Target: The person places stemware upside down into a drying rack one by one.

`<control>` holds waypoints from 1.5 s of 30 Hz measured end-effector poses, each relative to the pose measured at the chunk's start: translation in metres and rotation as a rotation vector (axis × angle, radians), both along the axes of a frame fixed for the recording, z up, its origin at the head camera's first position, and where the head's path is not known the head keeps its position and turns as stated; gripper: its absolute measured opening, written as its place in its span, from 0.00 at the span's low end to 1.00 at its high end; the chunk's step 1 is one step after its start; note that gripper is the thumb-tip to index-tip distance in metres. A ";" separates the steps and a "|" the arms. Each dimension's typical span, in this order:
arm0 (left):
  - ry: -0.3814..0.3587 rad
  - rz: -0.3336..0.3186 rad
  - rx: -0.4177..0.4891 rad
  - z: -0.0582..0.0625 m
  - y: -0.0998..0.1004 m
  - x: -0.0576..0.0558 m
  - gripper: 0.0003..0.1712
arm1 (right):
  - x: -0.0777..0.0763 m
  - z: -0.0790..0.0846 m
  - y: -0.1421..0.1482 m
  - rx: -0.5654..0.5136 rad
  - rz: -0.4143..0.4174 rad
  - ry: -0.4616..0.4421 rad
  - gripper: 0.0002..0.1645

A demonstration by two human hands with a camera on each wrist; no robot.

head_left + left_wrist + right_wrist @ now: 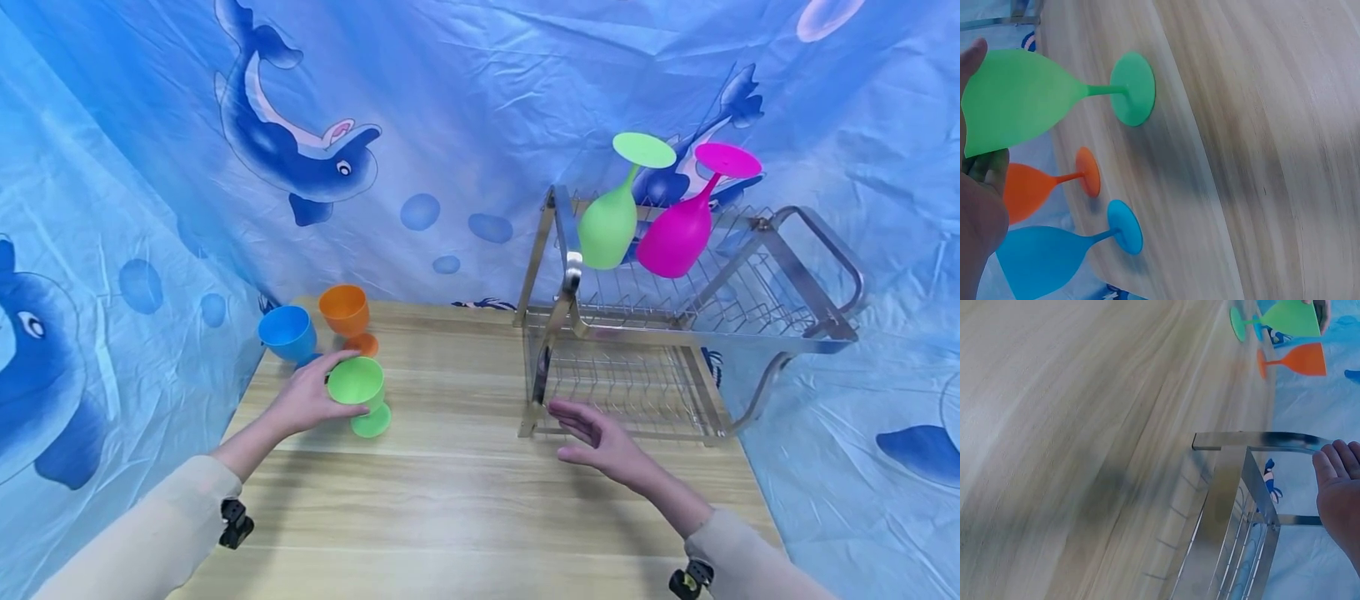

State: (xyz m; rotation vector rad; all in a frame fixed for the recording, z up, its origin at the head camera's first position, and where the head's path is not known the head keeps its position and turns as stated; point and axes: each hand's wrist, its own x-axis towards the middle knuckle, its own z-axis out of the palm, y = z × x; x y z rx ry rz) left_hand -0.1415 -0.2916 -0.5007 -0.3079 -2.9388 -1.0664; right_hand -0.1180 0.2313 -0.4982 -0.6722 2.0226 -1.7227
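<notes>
My left hand (309, 395) holds a green plastic goblet (358, 382) around its bowl, thumb on the near side and fingers on the far side. The goblet is upright, its foot (1134, 89) at or just above the table; I cannot tell if they touch. Behind it stand an orange goblet (345, 312) and a blue goblet (288, 333), both upright. My right hand (606, 448) holds nothing, fingers loosely extended beside the front left leg of a metal dish rack (712, 340). On the rack's upper tier, a light green goblet (609, 229) and a magenta goblet (678, 237) lean upside down.
The two-tier rack stands at the right rear of the wooden table (450, 500), with a wire lower tier (622, 387) and a looped side handle (828, 242). A blue dolphin-print curtain (465, 108) encloses the back and sides.
</notes>
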 end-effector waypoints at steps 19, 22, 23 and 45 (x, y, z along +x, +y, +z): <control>-0.063 -0.087 0.289 0.053 0.050 0.017 0.50 | -0.012 0.011 -0.070 0.125 0.028 0.211 0.45; -0.066 -0.092 0.350 0.059 0.060 0.017 0.49 | -0.018 0.020 -0.085 0.168 0.015 0.253 0.48; -0.068 -0.091 0.375 0.061 0.064 0.018 0.49 | -0.019 0.023 -0.090 0.181 0.012 0.261 0.48; -0.046 -0.008 0.712 0.073 0.101 0.022 0.49 | -0.055 0.031 -0.139 0.285 -0.036 0.477 0.34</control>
